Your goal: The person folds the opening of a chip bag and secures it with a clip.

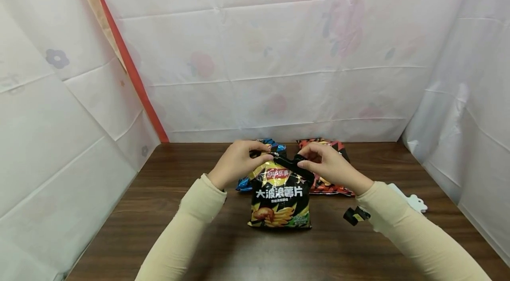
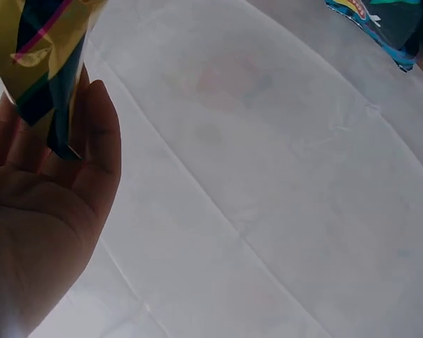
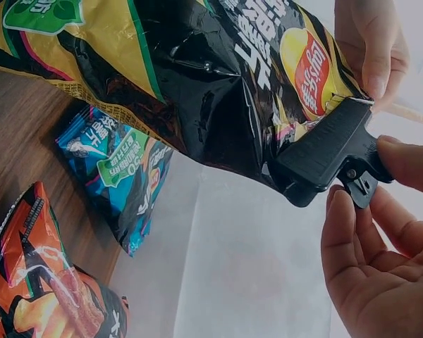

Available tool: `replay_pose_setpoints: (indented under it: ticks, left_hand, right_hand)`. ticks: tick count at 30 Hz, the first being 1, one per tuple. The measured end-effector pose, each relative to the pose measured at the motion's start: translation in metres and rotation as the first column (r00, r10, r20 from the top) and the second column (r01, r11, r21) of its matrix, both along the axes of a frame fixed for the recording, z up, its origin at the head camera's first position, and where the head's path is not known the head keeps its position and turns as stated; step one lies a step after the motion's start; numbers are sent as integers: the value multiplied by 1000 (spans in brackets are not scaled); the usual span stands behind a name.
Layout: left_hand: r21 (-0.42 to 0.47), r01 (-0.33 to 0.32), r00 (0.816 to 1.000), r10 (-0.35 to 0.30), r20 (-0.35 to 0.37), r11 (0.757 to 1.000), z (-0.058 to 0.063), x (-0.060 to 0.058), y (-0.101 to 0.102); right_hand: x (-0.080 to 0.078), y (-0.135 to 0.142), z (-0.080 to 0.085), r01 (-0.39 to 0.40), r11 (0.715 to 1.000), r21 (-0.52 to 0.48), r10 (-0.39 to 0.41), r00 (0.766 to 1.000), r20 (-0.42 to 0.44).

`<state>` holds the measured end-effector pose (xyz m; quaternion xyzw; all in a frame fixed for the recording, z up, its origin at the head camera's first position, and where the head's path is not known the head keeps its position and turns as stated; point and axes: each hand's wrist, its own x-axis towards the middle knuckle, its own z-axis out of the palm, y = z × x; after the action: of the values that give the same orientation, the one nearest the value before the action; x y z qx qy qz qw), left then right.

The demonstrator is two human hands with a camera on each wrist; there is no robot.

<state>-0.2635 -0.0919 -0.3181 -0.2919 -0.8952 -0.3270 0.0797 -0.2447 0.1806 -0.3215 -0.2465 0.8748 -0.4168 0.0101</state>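
Your left hand (image 1: 239,161) pinches the black chip bag (image 1: 279,201) at its top edge; your right hand (image 1: 330,165) holds the black clip (image 3: 324,151) there.

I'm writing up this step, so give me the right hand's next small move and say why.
Probably the right hand should ease its pinch on the black clip: the clip already sits across part of the top edge of the black chip bag, and the left hand holds the edge's other end.
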Motion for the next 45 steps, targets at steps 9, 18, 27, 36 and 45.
replay_pose_setpoints:
  ticks: [9, 18, 27, 36, 45]
  left_hand:
    - [219, -46, 996, 27, 87, 975, -10, -1, -16]
    - [403, -91, 980, 10, 198, 911, -35, 0, -24]
    - [489, -176, 933, -14, 360, 854, -60, 9, -20]
    - [469, -171, 906, -49, 419, 866, -75, 17, -16]
    - [484, -137, 892, -105, 440, 865, -89, 27, -14]
  right_hand:
    - [0, -1, 2, 12, 1000, 5, -12, 1000, 15]
    - [-1, 0, -2, 18, 1000, -3, -18, 1000, 16]
    - [-3, 1, -5, 24, 1000, -17, -23, 999, 26]
    - [-4, 0, -5, 37, 999, -23, -36, 998, 49]
    - [-4, 0, -5, 54, 998, -39, -52, 997, 61]
